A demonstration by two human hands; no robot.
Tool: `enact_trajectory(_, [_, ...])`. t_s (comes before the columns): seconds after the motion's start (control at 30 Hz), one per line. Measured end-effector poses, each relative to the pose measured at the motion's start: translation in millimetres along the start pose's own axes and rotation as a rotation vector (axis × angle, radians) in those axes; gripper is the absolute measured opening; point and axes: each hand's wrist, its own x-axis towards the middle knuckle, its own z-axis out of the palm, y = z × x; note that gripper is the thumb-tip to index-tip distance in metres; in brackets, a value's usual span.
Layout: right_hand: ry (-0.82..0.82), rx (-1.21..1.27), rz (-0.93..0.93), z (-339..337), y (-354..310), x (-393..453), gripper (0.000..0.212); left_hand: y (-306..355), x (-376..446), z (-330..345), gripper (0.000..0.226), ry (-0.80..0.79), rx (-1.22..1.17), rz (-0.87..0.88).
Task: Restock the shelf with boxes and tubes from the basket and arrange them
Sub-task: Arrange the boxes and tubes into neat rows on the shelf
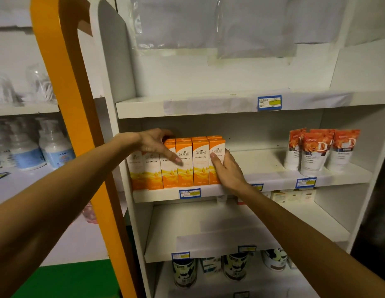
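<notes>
Several tall orange-and-white boxes [200,162] stand upright in a tight row, two deep, at the left end of the middle white shelf [273,179]. My left hand [157,143] lies over the boxes at the left of the row, fingers spread across their tops and fronts. My right hand [227,168] presses against the right side of the rightmost box [216,160], thumb on its front face. Three orange-and-white tubes [316,151] stand cap-down at the right end of the same shelf. No basket is in view.
An orange frame post [79,125] runs diagonally at the left, beside the shelf's side panel. White bottles [54,149] sit on a neighbouring shelf to the left. Dark cans [234,267] stand on the lowest shelf. Blue price tags [189,193] line the shelf edges.
</notes>
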Motion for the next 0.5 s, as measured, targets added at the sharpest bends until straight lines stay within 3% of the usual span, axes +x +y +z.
enact_trajectory(0.2, [-0.002, -0.047, -0.018, 1, 2, 0, 0.053, 9, 12, 8, 0.062, 0.008, -0.025, 0.025])
enact_trajectory(0.5, [-0.020, -0.009, 0.025, 2, 1, -1, 0.059, 13, 8, 13, 0.085, 0.045, 0.076, -0.003])
